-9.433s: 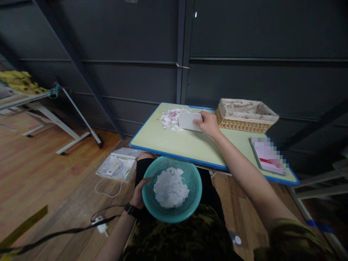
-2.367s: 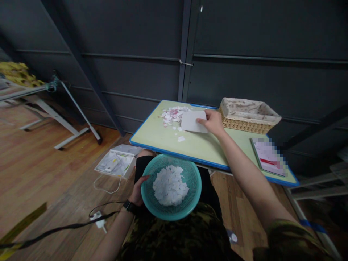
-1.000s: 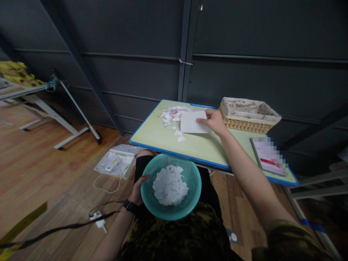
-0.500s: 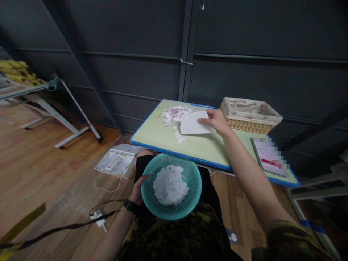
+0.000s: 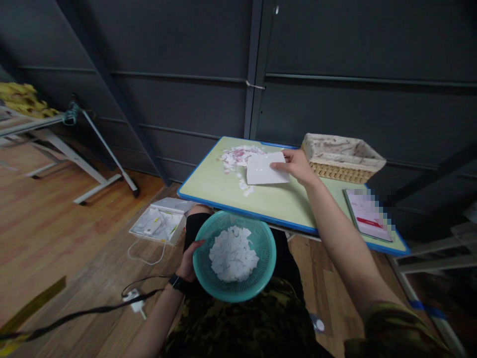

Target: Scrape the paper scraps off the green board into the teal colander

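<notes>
My left hand (image 5: 190, 259) grips the left rim of a round turquoise plastic basket (image 5: 266, 258), which rests on my lap. Inside the basket lies a heap of white paper scraps (image 5: 234, 254). My right hand (image 5: 296, 166) is closed on the right edge of a flat white card (image 5: 263, 170), thumb on top and the other fingers mostly hidden. The card is held just over the table, its left side beside a pile of torn paper pieces (image 5: 238, 155), some of them reddish. A few more scraps (image 5: 246, 188) lie in front of that pile.
The pale green table (image 5: 208, 181) has a blue edge. A cloth-lined wicker basket (image 5: 343, 171) stands at its back right, and a flat tablet-like item (image 5: 368, 216) lies at the right end. On the floor are an open white box (image 5: 158, 223) and a power strip (image 5: 134, 300) with cables.
Almost nothing differs. Both hands, the card and the basket stay in the same places; the view has shifted very slightly.
</notes>
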`<control>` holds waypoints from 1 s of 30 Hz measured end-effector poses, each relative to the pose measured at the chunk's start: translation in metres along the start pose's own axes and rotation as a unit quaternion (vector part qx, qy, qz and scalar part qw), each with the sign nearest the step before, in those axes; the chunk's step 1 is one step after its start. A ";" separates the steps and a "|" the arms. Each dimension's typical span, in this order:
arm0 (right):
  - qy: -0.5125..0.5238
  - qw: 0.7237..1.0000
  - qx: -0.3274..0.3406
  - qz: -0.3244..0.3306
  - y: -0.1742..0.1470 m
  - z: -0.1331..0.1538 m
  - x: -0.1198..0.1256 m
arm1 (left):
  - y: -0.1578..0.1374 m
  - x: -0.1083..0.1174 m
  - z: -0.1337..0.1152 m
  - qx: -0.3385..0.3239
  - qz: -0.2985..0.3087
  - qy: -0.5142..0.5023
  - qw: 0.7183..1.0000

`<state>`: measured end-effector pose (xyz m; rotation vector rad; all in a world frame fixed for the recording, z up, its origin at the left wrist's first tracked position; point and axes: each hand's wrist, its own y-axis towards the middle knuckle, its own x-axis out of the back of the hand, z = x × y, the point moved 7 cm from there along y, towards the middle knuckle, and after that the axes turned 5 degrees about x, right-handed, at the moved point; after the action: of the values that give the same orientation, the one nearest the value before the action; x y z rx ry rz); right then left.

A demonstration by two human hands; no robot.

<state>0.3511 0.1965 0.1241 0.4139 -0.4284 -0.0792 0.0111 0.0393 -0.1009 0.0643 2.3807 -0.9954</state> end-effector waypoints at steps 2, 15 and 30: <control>0.006 1.000 -0.007 0.014 -0.002 0.002 -0.006 | 0.000 -0.001 0.000 -0.001 0.006 -0.003 1.000; 0.051 0.998 -0.039 0.020 -0.004 0.002 -0.007 | 0.000 -0.001 0.001 0.011 0.016 -0.011 1.000; 0.052 0.996 -0.038 0.059 -0.006 0.004 -0.019 | -0.002 -0.003 0.000 0.003 0.012 -0.013 1.000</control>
<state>0.3322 0.1926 0.1174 0.3155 -0.3451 0.0395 0.0129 0.0387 -0.0982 0.0824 2.3485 -0.9858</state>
